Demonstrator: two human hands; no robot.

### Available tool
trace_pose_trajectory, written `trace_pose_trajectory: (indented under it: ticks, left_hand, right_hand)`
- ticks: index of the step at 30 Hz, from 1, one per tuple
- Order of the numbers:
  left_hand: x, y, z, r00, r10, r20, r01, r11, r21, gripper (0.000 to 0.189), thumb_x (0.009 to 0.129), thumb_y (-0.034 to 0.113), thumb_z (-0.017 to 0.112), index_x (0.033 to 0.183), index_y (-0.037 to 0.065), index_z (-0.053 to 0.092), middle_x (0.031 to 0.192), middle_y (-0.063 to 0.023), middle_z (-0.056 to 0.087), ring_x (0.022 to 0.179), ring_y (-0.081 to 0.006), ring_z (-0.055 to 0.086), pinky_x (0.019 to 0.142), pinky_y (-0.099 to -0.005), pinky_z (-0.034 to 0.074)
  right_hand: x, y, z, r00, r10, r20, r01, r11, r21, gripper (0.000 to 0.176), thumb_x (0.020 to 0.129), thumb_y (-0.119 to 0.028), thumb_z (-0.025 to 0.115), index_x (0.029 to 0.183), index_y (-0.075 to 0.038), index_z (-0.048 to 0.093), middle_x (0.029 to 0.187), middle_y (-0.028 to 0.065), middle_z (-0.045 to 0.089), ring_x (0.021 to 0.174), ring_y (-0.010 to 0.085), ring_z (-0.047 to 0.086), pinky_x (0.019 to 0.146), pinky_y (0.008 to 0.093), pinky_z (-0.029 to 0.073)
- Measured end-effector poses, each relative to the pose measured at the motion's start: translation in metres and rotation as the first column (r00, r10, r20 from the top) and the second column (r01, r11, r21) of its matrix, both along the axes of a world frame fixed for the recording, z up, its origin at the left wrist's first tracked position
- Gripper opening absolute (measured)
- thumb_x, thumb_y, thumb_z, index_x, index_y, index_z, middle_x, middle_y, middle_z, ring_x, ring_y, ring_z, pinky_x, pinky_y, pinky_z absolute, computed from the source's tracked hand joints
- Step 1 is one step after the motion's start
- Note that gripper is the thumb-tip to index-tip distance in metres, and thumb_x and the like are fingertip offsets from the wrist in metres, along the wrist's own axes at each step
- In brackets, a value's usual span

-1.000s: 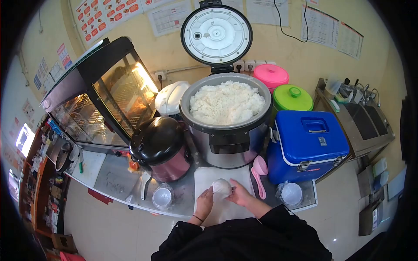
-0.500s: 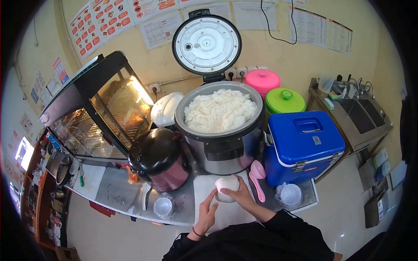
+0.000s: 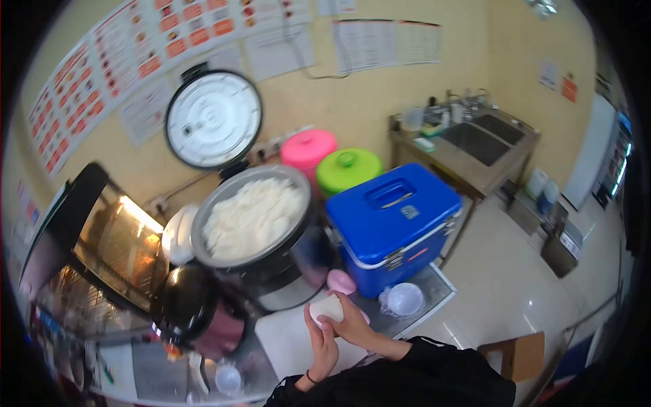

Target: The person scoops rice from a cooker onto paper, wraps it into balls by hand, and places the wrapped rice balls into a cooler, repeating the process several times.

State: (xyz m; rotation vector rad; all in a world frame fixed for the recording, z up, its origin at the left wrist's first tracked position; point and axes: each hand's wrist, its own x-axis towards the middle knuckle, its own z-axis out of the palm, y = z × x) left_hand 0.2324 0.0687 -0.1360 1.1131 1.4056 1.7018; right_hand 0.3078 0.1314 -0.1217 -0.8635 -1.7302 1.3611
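Both hands are around a white, rounded bundle [image 3: 327, 309] over the white sheet on the counter. My left hand [image 3: 323, 347] presses its fingers against the bundle's left side, and my right hand [image 3: 352, 324] wraps its right side. What the bundle is made of cannot be made out. The white sheet [image 3: 281, 339] lies flat below. Just behind the hands is a pink scoop [image 3: 341, 281], its handle partly hidden by my right hand. Farther back stands the large open cooker [image 3: 291, 278], full of white rice [image 3: 254, 218].
A blue cooler box [image 3: 400, 217] and a wrapped bowl [image 3: 405, 299] stand to the right. At the left are a pink-and-black cooker [image 3: 220, 329], a glass warming cabinet [image 3: 112, 251] and another bowl [image 3: 228, 378]. Green [image 3: 349, 173] and pink [image 3: 308, 146] lidded containers stand behind; a sink [image 3: 475, 142] is beyond.
The view has swung to the right, so the counter items appear farther left and tilted. My left hand's fingers have closed in along the bundle, and the bundle is tilted.
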Motion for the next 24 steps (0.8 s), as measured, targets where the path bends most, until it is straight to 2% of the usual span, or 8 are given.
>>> trace_pose_trajectory:
  ticks: [3,4,5,7,10,11,16,24]
  left_hand:
    - [0.011,0.040,0.018,0.883,-0.202,-0.423,0.307,0.931,0.196,0.063,0.090,0.045,0.028,0.131,-0.002,0.018,0.123,-0.0234,0.030,0.116,-0.0336,0.030,0.097,-0.0416,0.021]
    - [0.018,0.050,0.021,0.796,-0.254,-0.549,0.325,0.945,0.035,0.067,0.088,0.051,0.024,0.130,-0.001,0.024,0.127,-0.0267,0.024,0.120,-0.0401,0.021,0.098,-0.0477,0.012]
    - [0.022,0.066,0.034,0.703,-0.098,-0.704,0.265,0.955,0.132,0.065,0.086,0.049,0.034,0.130,0.002,0.027,0.131,-0.0277,0.017,0.122,-0.0431,0.017,0.098,-0.0525,0.010]
    - [0.030,0.102,0.053,0.529,0.121,-0.840,0.139,0.964,0.226,0.064,0.080,0.049,0.048,0.128,0.009,0.035,0.132,-0.0214,0.024,0.123,-0.0372,0.022,0.097,-0.0565,0.010]
    - [0.027,0.152,0.037,0.205,0.140,-0.969,0.180,0.968,0.178,0.058,0.071,0.047,0.059,0.119,0.016,0.047,0.125,-0.0112,0.039,0.118,-0.0277,0.034,0.096,-0.0589,0.011]
    - [0.025,0.160,0.031,0.217,0.241,-0.946,0.226,0.930,0.289,0.049,0.068,0.045,0.062,0.110,0.020,0.055,0.114,-0.0025,0.051,0.109,-0.0206,0.044,0.095,-0.0595,0.015]
    - [0.009,0.186,0.052,0.274,0.341,-0.899,0.253,0.877,0.410,0.042,0.065,0.033,0.068,0.101,0.014,0.059,0.104,-0.0037,0.055,0.097,-0.0219,0.052,0.092,-0.0484,0.031]
    - [-0.039,0.309,0.181,0.717,0.350,-0.603,-0.128,0.917,0.379,0.031,0.074,0.025,0.064,0.093,0.001,0.060,0.089,-0.0145,0.060,0.085,-0.0276,0.056,0.075,-0.0319,0.042]
  right_hand:
    - [0.040,0.022,-0.008,0.957,-0.271,-0.099,0.275,0.961,0.025,0.050,0.073,-0.021,0.067,0.110,-0.001,0.041,0.099,0.0154,0.052,0.091,0.0220,0.053,0.079,0.0321,0.042]
    - [0.060,0.034,-0.013,0.922,-0.372,-0.106,0.383,0.916,0.122,0.042,0.076,-0.018,0.062,0.110,-0.002,0.041,0.098,0.0132,0.052,0.089,0.0203,0.053,0.078,0.0310,0.042]
    - [0.081,0.039,-0.009,0.872,-0.456,-0.179,0.436,0.889,-0.137,0.034,0.083,-0.018,0.054,0.110,-0.002,0.041,0.099,0.0120,0.052,0.090,0.0191,0.052,0.078,0.0314,0.043]
    - [0.130,0.060,0.000,0.700,-0.496,-0.515,0.199,0.827,-0.526,0.038,0.091,-0.031,0.039,0.116,-0.002,0.039,0.104,0.0130,0.052,0.095,0.0207,0.054,0.082,0.0364,0.045]
    - [0.208,0.083,0.021,0.684,-0.318,-0.657,-0.071,0.867,-0.493,0.047,0.089,-0.033,0.042,0.123,-0.002,0.033,0.118,0.0119,0.046,0.104,0.0233,0.050,0.089,0.0388,0.041]
    - [0.227,0.086,0.028,0.696,-0.333,-0.636,-0.071,0.850,-0.523,0.048,0.088,-0.031,0.044,0.124,-0.002,0.033,0.119,0.0117,0.045,0.106,0.0235,0.048,0.091,0.0396,0.039]
    - [0.283,0.120,0.062,0.749,-0.161,-0.643,-0.244,0.835,-0.493,0.053,0.084,-0.024,0.053,0.127,-0.003,0.030,0.122,0.0114,0.043,0.113,0.0257,0.043,0.095,0.0423,0.034]
    - [0.184,0.264,0.101,0.902,0.195,-0.385,-0.398,0.720,-0.569,0.060,0.081,-0.014,0.058,0.129,-0.001,0.025,0.124,0.0117,0.040,0.116,0.0240,0.039,0.097,0.0409,0.032]
